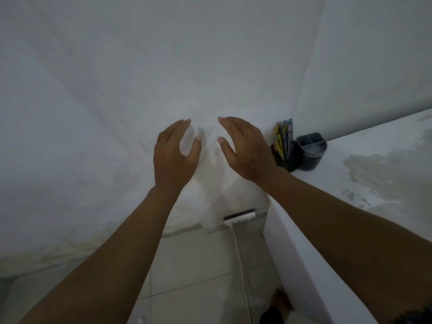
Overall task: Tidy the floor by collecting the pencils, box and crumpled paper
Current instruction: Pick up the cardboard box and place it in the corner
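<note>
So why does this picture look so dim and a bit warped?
Head view: low, flat light leaves the wall grey and hazy; both the left hand and right hand cast faint shadows on it; the wide lens bends the ledge; the pencils look soft.

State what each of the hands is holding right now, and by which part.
Nothing is held. The left hand and the right hand are both raised in front of the wall, fingers relaxed and apart, empty. The pencils stand untouched in their dark holder.
</note>
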Demonstrator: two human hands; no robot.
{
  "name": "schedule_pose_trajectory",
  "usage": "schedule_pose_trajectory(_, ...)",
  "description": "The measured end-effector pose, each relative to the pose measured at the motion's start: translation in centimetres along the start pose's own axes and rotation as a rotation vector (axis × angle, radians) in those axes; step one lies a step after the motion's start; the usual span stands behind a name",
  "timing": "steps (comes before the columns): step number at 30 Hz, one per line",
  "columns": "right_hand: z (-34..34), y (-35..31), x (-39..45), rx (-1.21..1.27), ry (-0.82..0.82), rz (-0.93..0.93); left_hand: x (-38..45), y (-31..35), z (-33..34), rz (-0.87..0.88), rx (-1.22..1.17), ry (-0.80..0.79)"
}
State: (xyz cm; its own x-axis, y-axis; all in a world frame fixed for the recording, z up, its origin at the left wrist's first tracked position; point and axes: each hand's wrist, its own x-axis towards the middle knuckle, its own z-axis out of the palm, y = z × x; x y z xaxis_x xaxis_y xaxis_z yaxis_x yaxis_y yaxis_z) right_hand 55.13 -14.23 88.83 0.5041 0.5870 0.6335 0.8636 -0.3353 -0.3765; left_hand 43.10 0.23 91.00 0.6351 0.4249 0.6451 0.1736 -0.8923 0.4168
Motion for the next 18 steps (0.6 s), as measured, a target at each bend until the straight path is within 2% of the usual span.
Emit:
schedule_pose_trajectory(5,2.7,-10.1,0.1,0.02,0.014,-0.077,-3.5,-5.0,-10.3,-0.053,0.068,0.047)
schedule_pose_trajectory(14,5.9,-29.2,-1.5,0.133,-0.1,-0.151,-11.9,-13.0,-28.9,-0.19,0.225,0.108)
schedule_pose_trajectory(18,7.6,-35.0,-1.6,0.184,-0.132,-0.202,-14.6,-15.2,-34.1,-0.257,0.255,0.143)
